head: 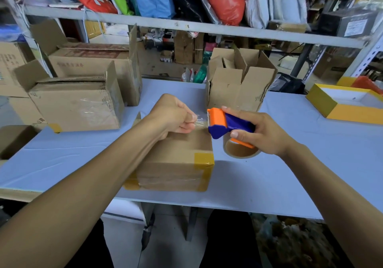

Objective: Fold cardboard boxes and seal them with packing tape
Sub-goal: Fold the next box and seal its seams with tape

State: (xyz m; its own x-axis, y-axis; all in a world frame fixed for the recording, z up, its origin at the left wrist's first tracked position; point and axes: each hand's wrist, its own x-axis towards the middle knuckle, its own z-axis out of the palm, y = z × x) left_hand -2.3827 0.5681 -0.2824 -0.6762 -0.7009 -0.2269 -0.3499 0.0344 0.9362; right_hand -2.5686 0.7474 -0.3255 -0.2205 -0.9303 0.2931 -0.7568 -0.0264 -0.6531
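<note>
From the head camera I look down on a pale blue desk [269,184]. Near its front edge sits a closed cardboard box [178,164] with yellow tape patches on its corners.

My left hand [176,116] hovers over the far top edge of that box, its fingers curled and pinching the loose end of the clear tape [202,120] — the strip runs a short way from the fingertips to the serrated cutter. My right hand [261,133] is just to the right of the box, its grip wrapped round the orange and blue tape dispenser [226,124], thumb on the near side and a fingertip on top. The roll of tape [240,150] hangs under the dispenser, close above the desk; I cannot tell whether it touches.

Behind the hands stands a cluster of small open boxes [240,81] with flaps up. To the left are larger open cartons [76,101], one behind the other. A yellow tray-like box [339,104] lies at the far right. Above, a grey shelf [186,27] carries coloured plastic bags [223,0].
</note>
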